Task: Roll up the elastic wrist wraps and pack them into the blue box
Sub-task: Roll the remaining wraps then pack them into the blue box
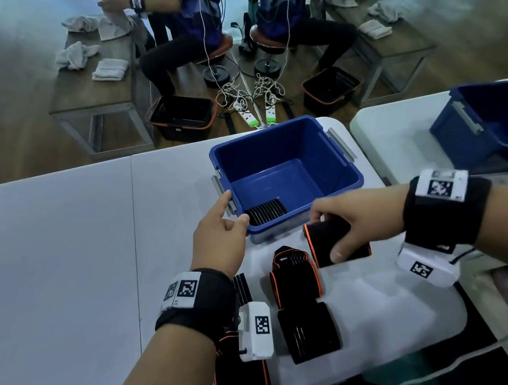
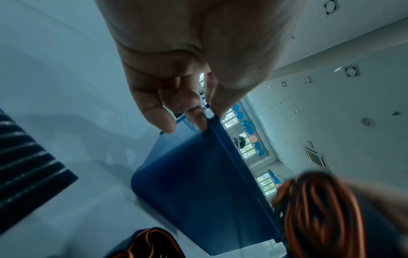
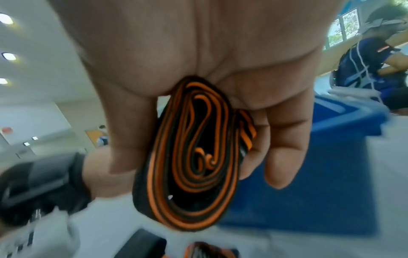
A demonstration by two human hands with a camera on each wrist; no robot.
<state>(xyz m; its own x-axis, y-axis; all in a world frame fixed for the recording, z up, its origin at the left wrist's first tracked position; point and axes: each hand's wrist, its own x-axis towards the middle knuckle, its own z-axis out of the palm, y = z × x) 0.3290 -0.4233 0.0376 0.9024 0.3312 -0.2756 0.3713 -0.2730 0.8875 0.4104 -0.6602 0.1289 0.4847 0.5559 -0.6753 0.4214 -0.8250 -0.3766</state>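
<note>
An open blue box (image 1: 270, 129) stands on the white table (image 1: 63, 263), with one rolled black wrap (image 1: 266, 211) in its near-left corner. My left hand (image 1: 232, 212) holds that corner, thumb on the rim and index finger along the grey latch; the left wrist view shows curled fingertips (image 2: 198, 122) against the box (image 2: 198, 183). My right hand (image 1: 328, 234) grips a rolled black-and-orange wrap (image 1: 318, 246) just outside the box's near wall. Its orange spiral end (image 3: 194, 165) faces the right wrist camera. Several more wraps (image 1: 294, 270) lie between my forearms.
Another blue box (image 1: 494, 124) sits on a neighbouring table to the right. Beyond the table's far edge, people sit on stools by low tables with towels, black baskets (image 1: 181, 116) and power strips on the floor. A cable runs at the near right.
</note>
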